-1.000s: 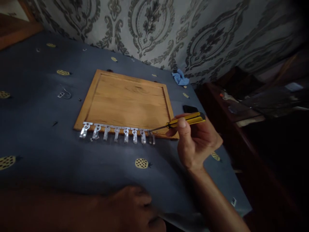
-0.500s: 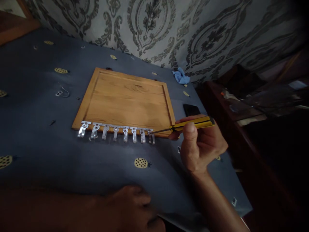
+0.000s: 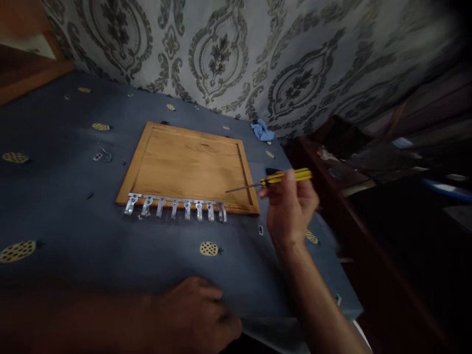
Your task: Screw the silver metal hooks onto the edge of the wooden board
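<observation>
My right hand (image 3: 291, 209) is closed round the yellow-and-black handle of a screwdriver (image 3: 286, 177). Its metal shaft points left, and the tip is over the lower right part of a framed wooden panel (image 3: 195, 160). Along the panel's near edge runs a row of several silver metal hooks or clips (image 3: 187, 209) that overhang the edge. The screwdriver tip shows just above the rightmost one, apart from it. Low in the view, my left hand (image 3: 199, 314) lies near the table's front edge with fingers curled; shadow hides whatever is inside them.
A blue cloth with pineapple prints covers the table (image 3: 92, 236). Toward the back right lies a crumpled blue cloth or glove (image 3: 262, 131), and a dark flat object (image 3: 272, 171) sits behind the screwdriver. Small dark bits (image 3: 90, 195) lie at left. Patterned fabric (image 3: 217, 59) hangs behind.
The screwdriver tip has lifted off the rightmost hook and now sits above it, over the panel. My view has shifted slightly; my left hand stays near the front edge.
</observation>
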A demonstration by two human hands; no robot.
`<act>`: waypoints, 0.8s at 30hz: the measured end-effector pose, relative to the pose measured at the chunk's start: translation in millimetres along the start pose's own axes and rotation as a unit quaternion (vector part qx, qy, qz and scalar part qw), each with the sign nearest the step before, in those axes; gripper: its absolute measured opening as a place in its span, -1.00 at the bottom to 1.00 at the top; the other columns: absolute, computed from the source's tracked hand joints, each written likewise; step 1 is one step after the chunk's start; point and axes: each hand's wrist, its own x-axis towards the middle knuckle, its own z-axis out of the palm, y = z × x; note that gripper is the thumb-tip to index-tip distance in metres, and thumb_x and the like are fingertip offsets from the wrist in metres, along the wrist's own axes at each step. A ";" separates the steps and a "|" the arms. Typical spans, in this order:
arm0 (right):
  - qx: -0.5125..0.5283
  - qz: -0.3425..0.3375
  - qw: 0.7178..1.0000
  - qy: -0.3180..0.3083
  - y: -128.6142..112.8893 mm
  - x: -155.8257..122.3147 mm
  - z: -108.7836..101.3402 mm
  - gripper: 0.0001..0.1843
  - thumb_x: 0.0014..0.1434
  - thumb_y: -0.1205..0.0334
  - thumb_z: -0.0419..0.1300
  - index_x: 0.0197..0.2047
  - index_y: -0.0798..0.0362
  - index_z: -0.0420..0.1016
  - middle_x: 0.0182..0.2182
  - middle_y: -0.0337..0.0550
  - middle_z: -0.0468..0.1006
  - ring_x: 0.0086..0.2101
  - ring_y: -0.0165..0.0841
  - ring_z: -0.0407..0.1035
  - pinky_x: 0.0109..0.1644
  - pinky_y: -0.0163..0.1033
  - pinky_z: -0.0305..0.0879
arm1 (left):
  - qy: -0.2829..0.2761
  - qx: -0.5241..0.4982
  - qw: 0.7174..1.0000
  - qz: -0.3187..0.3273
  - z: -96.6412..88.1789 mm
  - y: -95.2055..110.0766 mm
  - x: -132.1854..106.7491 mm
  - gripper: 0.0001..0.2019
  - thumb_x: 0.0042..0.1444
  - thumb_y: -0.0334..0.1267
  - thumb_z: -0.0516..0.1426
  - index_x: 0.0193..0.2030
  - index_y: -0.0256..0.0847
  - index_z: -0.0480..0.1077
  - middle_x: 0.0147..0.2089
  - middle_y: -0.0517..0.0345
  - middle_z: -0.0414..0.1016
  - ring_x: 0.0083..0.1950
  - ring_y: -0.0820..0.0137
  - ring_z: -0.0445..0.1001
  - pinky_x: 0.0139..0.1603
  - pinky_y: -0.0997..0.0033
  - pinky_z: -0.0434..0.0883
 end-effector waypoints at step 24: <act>-0.221 0.060 0.962 -0.149 0.6 -52.1 -38.5 -0.49 -0.05 -0.19 0.37 -0.27 0.12 0.61 -0.44 -0.04 0.66 -0.44 -0.25 0.53 -0.38 -0.22 0.46 | 0.024 -0.062 0.996 0.057 -20.8 7.3 -53.2 -0.88 0.25 -0.24 0.22 -0.14 -0.15 0.36 -0.24 0.20 0.62 -0.22 0.37 0.59 -0.29 0.45 0.42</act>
